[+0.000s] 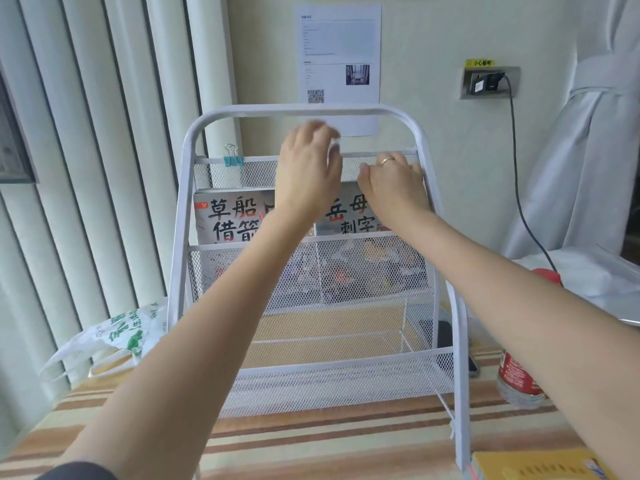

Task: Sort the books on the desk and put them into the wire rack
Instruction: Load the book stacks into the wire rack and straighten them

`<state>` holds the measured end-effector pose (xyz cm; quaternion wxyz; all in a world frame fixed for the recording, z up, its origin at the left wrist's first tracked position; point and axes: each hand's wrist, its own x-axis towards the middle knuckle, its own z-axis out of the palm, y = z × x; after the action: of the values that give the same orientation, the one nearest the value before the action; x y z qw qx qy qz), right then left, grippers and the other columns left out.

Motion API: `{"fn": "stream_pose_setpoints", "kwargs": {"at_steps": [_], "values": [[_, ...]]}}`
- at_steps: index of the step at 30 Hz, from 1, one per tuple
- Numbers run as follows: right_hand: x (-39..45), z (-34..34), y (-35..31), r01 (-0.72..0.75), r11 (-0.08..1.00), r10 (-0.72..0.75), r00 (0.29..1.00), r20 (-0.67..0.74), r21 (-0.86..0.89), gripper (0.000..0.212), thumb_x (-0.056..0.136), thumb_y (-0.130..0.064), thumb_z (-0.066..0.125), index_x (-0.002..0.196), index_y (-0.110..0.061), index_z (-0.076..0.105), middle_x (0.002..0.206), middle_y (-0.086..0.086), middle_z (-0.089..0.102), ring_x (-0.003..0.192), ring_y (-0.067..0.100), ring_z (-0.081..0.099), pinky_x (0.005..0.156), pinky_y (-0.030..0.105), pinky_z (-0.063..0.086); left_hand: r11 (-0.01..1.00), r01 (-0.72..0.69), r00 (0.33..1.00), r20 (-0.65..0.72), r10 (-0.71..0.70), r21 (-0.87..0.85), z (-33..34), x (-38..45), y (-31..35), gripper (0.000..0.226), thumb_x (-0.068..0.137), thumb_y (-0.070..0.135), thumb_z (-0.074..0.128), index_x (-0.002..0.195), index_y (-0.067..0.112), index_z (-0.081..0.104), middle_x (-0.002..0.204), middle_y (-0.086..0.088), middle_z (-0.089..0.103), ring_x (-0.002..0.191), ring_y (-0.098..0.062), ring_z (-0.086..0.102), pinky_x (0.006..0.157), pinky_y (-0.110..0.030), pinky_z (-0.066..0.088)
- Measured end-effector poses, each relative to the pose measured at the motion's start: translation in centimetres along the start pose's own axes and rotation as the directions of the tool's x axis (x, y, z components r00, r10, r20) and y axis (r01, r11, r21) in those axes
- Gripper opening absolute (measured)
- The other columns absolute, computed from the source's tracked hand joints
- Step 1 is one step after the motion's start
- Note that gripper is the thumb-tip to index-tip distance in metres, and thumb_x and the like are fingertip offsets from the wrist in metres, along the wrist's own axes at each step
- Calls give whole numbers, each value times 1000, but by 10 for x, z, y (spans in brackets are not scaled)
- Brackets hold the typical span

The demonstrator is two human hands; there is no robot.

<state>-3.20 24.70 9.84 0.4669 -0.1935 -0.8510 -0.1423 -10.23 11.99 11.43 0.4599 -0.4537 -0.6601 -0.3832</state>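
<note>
A white wire rack [186, 188] stands on the striped desk [311, 445]. Its middle tier holds two books side by side, one with large black characters on the left [228, 216] and another on the right [349, 221]. Both my arms reach up to the top mesh tier. My left hand [308, 168] hovers at the tier's front rail with curled fingers and pinches a small white thing [334, 147], which is too blurred to identify. My right hand [394, 185], wearing a ring, curls its fingers over the same rail at the right end.
Blue binder clips [232, 157] sit on the top rail's left. A plastic bag [121, 334] lies left of the rack, a red can [517, 379] and a dark phone [446, 337] to its right. A yellow book [540, 465] lies at the front right. A black cable [519, 188] hangs from the wall socket.
</note>
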Motion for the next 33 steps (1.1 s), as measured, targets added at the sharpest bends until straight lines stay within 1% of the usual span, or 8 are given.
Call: {"fn": "stream_pose_setpoints", "kwargs": {"at_steps": [3,5,9,12,16,26,29,33], "values": [[-1,-3,-3,-9,1000,11,995,-98,14,37,95,-27,29,116,-8,54,111,16,54,103,34,52,77,46,40,987,-35,973,230,-1,154,16,-30,-16,44,100,35,35,135,10,43,148,-12,35,139,-28,27,114,-42,20],[-5,-5,-9,0,998,9,988,-151,58,46,90,-31,26,124,-12,50,124,11,53,114,30,50,87,46,37,977,-73,950,312,7,200,20,-36,-18,54,101,42,28,147,14,25,158,-9,15,147,-23,6,119,-45,3],[-21,8,-14,122,979,-135,989,67,162,51,101,-39,16,150,-29,13,158,-12,10,145,7,5,116,45,2,945,-105,924,382,-23,310,21,-32,-20,57,101,43,22,151,18,9,159,-8,-9,146,-22,-11,114,-51,-9],[-20,15,-10,92,985,-113,983,143,143,52,100,-44,9,150,-34,-2,158,-15,-4,144,4,-8,115,43,-10,930,-84,915,398,-70,357,24,-32,-19,58,101,43,19,152,17,5,159,-9,-11,146,-22,-14,114,-53,-11],[-37,16,-7,-3,989,1,1000,15,150,59,96,-49,7,151,-27,9,158,-11,5,145,7,-1,116,47,-6,940,-80,958,287,-20,333,21,-41,-14,60,100,42,17,152,13,6,160,-8,-2,147,-20,-6,116,-49,-7],[-102,11,0,3,992,-20,990,137,124,57,98,-46,15,150,-30,-2,158,-12,-2,146,9,-2,116,41,-7,930,-30,970,237,-62,365,7,-105,-9,65,97,41,25,148,2,18,156,-19,17,145,-28,13,118,-43,5],[-126,5,2,11,997,-29,968,250,73,62,99,-45,22,148,-27,-12,157,-8,-12,145,14,-11,116,41,-10,923,-66,944,322,-65,380,0,-148,-13,66,98,44,23,150,5,14,158,-13,9,146,-26,5,117,-44,4],[-150,-14,-8,-41,997,6,895,446,69,67,99,-47,20,144,-26,-25,153,-6,-29,142,17,-24,114,44,-13,914,47,866,440,-238,403,-8,-188,3,69,94,50,10,150,13,-5,157,-9,-10,143,-22,-25,117,-42,-10]]}}
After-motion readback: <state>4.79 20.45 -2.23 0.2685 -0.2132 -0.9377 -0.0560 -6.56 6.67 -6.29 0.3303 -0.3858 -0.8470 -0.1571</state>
